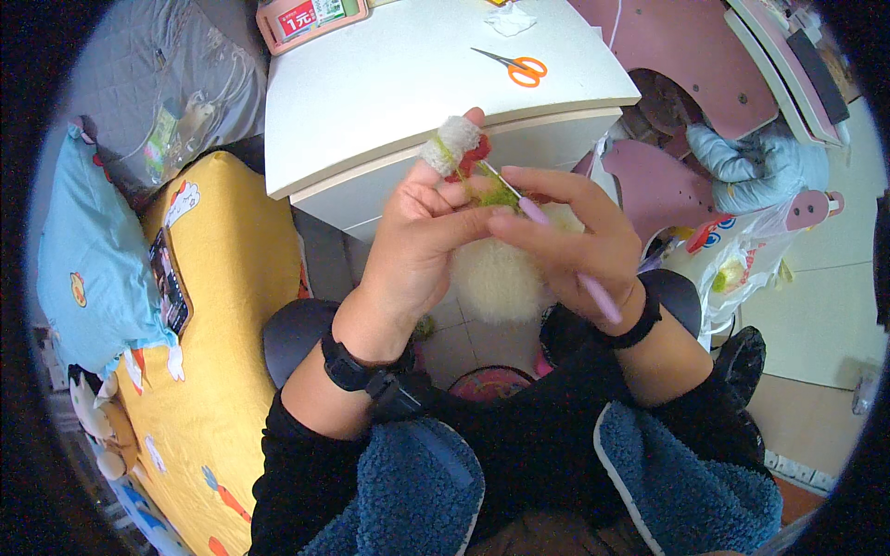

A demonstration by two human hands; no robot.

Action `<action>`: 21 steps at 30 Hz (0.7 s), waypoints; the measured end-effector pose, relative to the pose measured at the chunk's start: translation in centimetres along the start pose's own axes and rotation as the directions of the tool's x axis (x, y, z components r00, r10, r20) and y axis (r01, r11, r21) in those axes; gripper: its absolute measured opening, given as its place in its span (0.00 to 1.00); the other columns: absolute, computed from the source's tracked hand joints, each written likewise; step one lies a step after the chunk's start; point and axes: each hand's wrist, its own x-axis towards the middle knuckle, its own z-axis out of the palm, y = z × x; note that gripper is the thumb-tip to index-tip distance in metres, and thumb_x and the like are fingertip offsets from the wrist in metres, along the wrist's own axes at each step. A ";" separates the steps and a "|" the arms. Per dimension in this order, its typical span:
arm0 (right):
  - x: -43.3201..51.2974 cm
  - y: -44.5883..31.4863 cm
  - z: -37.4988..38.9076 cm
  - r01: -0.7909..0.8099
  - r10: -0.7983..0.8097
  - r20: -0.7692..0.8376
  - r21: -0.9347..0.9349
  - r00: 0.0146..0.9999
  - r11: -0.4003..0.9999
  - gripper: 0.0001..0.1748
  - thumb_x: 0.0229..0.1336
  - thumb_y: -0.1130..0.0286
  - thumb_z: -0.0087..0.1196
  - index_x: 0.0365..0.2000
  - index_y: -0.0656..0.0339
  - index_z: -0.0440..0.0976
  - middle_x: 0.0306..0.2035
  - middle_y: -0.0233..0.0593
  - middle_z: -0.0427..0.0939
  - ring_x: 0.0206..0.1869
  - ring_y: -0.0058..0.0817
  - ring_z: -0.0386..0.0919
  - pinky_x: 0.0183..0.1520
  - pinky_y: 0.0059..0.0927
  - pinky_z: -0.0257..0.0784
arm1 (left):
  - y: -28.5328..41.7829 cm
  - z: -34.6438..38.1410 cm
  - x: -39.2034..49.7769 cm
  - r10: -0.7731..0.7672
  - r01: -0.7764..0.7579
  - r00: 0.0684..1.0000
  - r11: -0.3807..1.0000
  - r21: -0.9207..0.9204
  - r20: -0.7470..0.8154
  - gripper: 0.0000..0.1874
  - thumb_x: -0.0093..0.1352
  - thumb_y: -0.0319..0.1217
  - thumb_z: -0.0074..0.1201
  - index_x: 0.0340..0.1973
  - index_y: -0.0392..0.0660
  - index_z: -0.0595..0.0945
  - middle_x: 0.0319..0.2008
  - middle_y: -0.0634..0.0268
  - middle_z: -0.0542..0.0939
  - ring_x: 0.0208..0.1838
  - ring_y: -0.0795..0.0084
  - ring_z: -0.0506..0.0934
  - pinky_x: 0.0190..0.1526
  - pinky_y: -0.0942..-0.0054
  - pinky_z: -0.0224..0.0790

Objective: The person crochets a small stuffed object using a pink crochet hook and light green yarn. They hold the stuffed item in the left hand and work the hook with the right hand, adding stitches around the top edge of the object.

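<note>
My right hand (584,236) grips a crochet hook (534,210) with a lilac handle, its metal shaft pointing up and left to the yarn work. Between thumb and fingers, my left hand (417,229) pinches a fuzzy green part of a crochet piece (502,194). A whitish fuzzy band (450,144) wraps a raised finger of that hand, and green yarn (442,149) runs over it. Beside the band shows a red fuzzy part (476,154). Below the hands hangs a cream fluffy rounded part (500,278); its upper edge is partly hidden by my fingers.
Ahead stands a white drawer cabinet (361,104) bearing orange-handled scissors (521,68), a crumpled tissue (511,19) and a pink tray (268,38). A yellow-covered bed (229,229) with a phone (170,278) is at left. Plastic bags (737,271) hang at right.
</note>
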 end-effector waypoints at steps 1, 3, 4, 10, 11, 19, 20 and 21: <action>-0.1 0.0 -0.1 -0.086 0.088 -0.009 0.100 0.996 0.991 0.15 0.51 0.79 0.57 0.40 0.54 0.81 0.47 0.47 0.78 0.44 0.38 0.79 0.46 0.32 0.75 | 0.0 0.1 0.0 -0.042 0.042 0.999 0.999 -0.029 -0.008 0.42 0.61 0.11 0.51 0.70 0.44 0.55 0.43 0.58 0.81 0.45 0.70 0.80 0.49 0.74 0.71; 0.1 0.6 0.2 -0.158 0.191 -0.074 0.321 0.979 0.934 0.16 0.50 0.76 0.57 0.41 0.53 0.81 0.46 0.43 0.79 0.42 0.36 0.79 0.45 0.32 0.76 | 0.1 0.3 -0.2 0.025 -0.025 1.000 1.000 -0.004 -0.006 0.42 0.61 0.11 0.51 0.70 0.45 0.55 0.43 0.59 0.81 0.44 0.71 0.80 0.49 0.74 0.72; -0.1 0.5 0.2 -0.242 0.289 -0.068 0.381 0.955 0.892 0.17 0.49 0.77 0.57 0.41 0.53 0.81 0.46 0.43 0.79 0.42 0.36 0.79 0.45 0.32 0.76 | 0.1 0.5 -0.3 0.058 -0.058 0.998 0.998 0.019 -0.006 0.43 0.60 0.10 0.51 0.70 0.45 0.55 0.43 0.59 0.81 0.44 0.71 0.80 0.49 0.74 0.72; -0.2 0.5 0.4 -0.075 0.074 -0.028 -0.020 0.997 0.997 0.12 0.55 0.78 0.55 0.41 0.58 0.79 0.43 0.47 0.80 0.42 0.37 0.79 0.45 0.30 0.74 | -0.2 0.7 -0.3 0.083 -0.058 0.993 0.967 0.249 -0.089 0.44 0.58 0.10 0.51 0.69 0.44 0.56 0.44 0.62 0.80 0.45 0.69 0.80 0.50 0.72 0.71; -0.2 0.5 0.2 -0.024 0.023 -0.040 -0.017 0.999 1.000 0.12 0.54 0.77 0.57 0.41 0.58 0.80 0.41 0.46 0.80 0.42 0.37 0.79 0.45 0.31 0.75 | -0.1 0.5 -0.3 0.027 -0.012 0.996 0.987 0.161 -0.089 0.44 0.58 0.11 0.52 0.69 0.44 0.56 0.42 0.62 0.81 0.44 0.71 0.80 0.49 0.73 0.71; -0.1 1.2 -1.8 -0.418 0.620 -0.008 0.731 0.785 0.539 0.09 0.62 0.71 0.52 0.38 0.66 0.76 0.33 0.42 0.81 0.36 0.28 0.80 0.41 0.28 0.75 | 1.0 -0.2 -0.4 -0.033 0.034 0.999 0.998 -0.046 0.021 0.41 0.58 0.12 0.54 0.67 0.41 0.60 0.39 0.62 0.82 0.43 0.74 0.79 0.49 0.77 0.69; 0.0 1.6 -2.0 -0.417 0.660 0.049 0.810 0.750 0.414 0.10 0.63 0.69 0.52 0.38 0.67 0.76 0.32 0.41 0.80 0.33 0.27 0.79 0.39 0.28 0.74 | 1.0 -0.1 -0.4 -0.029 0.030 0.999 0.999 -0.032 0.034 0.41 0.58 0.12 0.54 0.67 0.41 0.61 0.39 0.62 0.82 0.43 0.74 0.79 0.49 0.77 0.69; 0.0 2.0 -2.1 -0.405 0.690 0.111 0.871 0.715 0.280 0.11 0.63 0.68 0.51 0.38 0.67 0.75 0.30 0.40 0.79 0.31 0.26 0.78 0.37 0.27 0.74 | 0.9 -0.1 -0.5 -0.017 0.019 0.998 0.999 -0.026 0.053 0.41 0.58 0.12 0.54 0.67 0.41 0.61 0.40 0.62 0.81 0.43 0.75 0.79 0.49 0.77 0.69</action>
